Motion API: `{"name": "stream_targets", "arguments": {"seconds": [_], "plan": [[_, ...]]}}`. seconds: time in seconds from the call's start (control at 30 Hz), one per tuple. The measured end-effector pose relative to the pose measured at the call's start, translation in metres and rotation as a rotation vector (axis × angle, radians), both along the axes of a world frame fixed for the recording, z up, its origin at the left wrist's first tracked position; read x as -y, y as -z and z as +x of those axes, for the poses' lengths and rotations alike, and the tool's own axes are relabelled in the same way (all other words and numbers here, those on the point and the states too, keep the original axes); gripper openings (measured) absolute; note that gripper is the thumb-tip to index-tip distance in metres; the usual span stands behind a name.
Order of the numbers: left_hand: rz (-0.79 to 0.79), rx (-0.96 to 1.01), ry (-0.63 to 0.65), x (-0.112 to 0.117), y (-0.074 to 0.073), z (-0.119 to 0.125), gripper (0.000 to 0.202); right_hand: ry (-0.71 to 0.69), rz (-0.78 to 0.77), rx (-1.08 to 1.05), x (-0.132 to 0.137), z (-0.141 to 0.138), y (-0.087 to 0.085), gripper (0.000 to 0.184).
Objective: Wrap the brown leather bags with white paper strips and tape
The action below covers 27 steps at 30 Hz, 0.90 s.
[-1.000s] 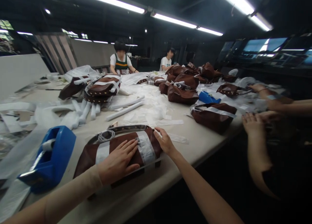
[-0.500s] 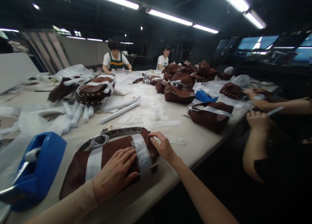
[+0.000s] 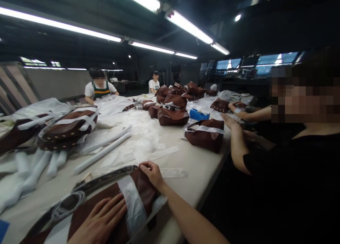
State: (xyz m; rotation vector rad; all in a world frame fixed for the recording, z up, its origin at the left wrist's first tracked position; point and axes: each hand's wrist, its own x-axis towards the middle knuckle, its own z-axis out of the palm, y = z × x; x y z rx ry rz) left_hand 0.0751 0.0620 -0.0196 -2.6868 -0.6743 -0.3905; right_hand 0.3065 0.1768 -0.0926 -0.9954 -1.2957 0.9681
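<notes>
A brown leather handbag [image 3: 106,191] lies on the table in front of me, wrapped with a white protective strip [image 3: 131,198]. My left hand [image 3: 102,217] rests flat on it, fingers stretched out beside that strip. At the bag's upper right corner, my right hand [image 3: 153,176] pinches the edge between thumb and fingers. A dark studded strap [image 3: 113,175] runs along the far side of the bag. Looped white cord [image 3: 68,204] sits by the strap. The bag's lower left part is cut off by the frame.
White foam rods [image 3: 102,152] and wrapped studded bags [image 3: 70,125] lie to the left. Another brown bag [image 3: 205,137] stands near the right edge, by a blue tape dispenser [image 3: 198,114]. A co-worker's arm [image 3: 237,141] reaches in on the right; two people are across the table.
My view has swung to the right, bringing the co-worker on the right into sight and leaving the near blue dispenser mostly out of frame. Both my hands stay on the bag.
</notes>
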Motion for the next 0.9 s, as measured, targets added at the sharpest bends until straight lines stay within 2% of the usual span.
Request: {"name": "stream_targets", "arguments": {"seconds": [0.2, 0.37, 0.43, 0.57, 0.63, 0.8, 0.9], "plan": [[-0.327, -0.066, -0.11, 0.005, 0.01, -0.007, 0.089, -0.072, -0.079, -0.04, 0.008, 0.0, 0.007, 0.031], [-0.538, 0.039, -0.154, 0.006, 0.0, -0.01, 0.072, -0.12, -0.104, -0.054, 0.006, 0.0, 0.005, 0.031], [-0.537, 0.137, -0.192, 0.01, -0.004, -0.011, 0.059, -0.131, -0.092, -0.049, 0.008, 0.0, 0.003, 0.031], [-0.349, 0.332, -0.273, 0.024, -0.011, -0.009, 0.042, -0.137, -0.068, -0.042, 0.011, 0.001, 0.0, 0.031], [-0.327, 0.282, -0.259, 0.032, -0.015, -0.003, 0.044, -0.138, -0.065, -0.04, 0.01, 0.001, 0.0, 0.031], [-0.45, -0.028, -0.181, 0.039, -0.015, 0.015, 0.074, -0.148, -0.067, -0.03, 0.008, 0.0, 0.003, 0.032], [-0.524, -0.078, -0.193, 0.037, -0.01, 0.017, 0.073, -0.151, -0.063, -0.022, 0.007, 0.001, 0.004, 0.033]]}}
